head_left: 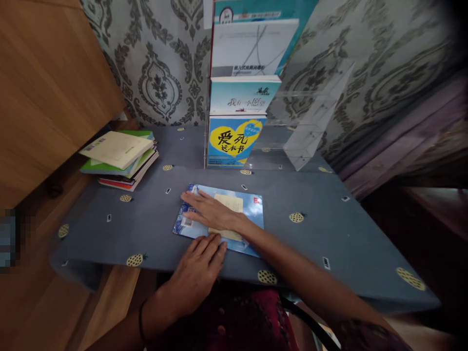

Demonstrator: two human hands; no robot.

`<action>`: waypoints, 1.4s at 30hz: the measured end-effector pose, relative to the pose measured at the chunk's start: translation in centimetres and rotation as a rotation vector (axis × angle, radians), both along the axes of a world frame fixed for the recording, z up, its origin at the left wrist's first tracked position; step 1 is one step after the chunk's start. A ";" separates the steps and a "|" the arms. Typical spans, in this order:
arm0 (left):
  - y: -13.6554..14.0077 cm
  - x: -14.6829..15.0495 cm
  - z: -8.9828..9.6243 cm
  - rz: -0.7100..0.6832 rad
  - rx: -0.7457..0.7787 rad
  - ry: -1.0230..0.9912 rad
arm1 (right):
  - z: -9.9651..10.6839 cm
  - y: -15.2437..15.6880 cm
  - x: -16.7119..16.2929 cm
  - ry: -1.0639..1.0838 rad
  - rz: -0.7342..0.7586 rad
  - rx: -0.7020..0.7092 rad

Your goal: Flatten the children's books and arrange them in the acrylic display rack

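A blue book point(254, 219) with a cream panel and a barcode lies on the cloth-covered table in front of me. Across its cover my right hand point(210, 209) rests flat, palm down, fingers stretched toward the barcode end. My left hand point(201, 268), with a dark band at the wrist, lies palm down along the near edge of the book. Its fingers are extended and close together, the tips touching that edge. Neither hand grips anything. Part of the cover is hidden under my right hand and forearm.
Behind the book stands a clear acrylic rack point(310, 126), its left column holding several books, with a yellow-and-blue book point(234, 141) lowest. A stack of books point(120, 156) sits at the back left beside a wooden cabinet point(54, 87). The grey-blue tablecloth point(292, 258) has a pineapple print.
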State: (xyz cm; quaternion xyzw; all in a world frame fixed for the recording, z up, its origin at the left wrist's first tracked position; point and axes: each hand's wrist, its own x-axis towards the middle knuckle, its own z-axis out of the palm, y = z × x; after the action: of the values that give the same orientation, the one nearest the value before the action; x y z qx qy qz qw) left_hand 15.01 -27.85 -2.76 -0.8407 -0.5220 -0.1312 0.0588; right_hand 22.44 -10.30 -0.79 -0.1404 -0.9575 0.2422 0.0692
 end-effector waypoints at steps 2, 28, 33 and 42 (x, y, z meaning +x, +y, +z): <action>0.1 0.0 -0.1 -0.008 0.000 0.004 | -0.4 0.8 -0.2 0.016 -0.063 0.046; 4.0 1.8 2.3 -0.388 -0.187 0.065 | -2.3 -2.2 15.3 0.478 -0.600 -0.402; 8.5 3.4 2.7 -0.387 -0.265 0.104 | -2.8 -1.7 15.2 0.522 -0.595 -0.480; 13.7 1.8 2.2 -0.205 -0.180 0.091 | -2.7 -2.1 15.8 0.442 -0.596 -0.298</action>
State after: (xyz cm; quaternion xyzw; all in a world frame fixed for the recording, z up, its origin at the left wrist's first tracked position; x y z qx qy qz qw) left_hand 16.80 -14.17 -0.61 -0.8967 -0.4397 -0.0509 -0.0070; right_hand 38.21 -12.39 -3.50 -0.3650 -0.7913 0.3722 0.3195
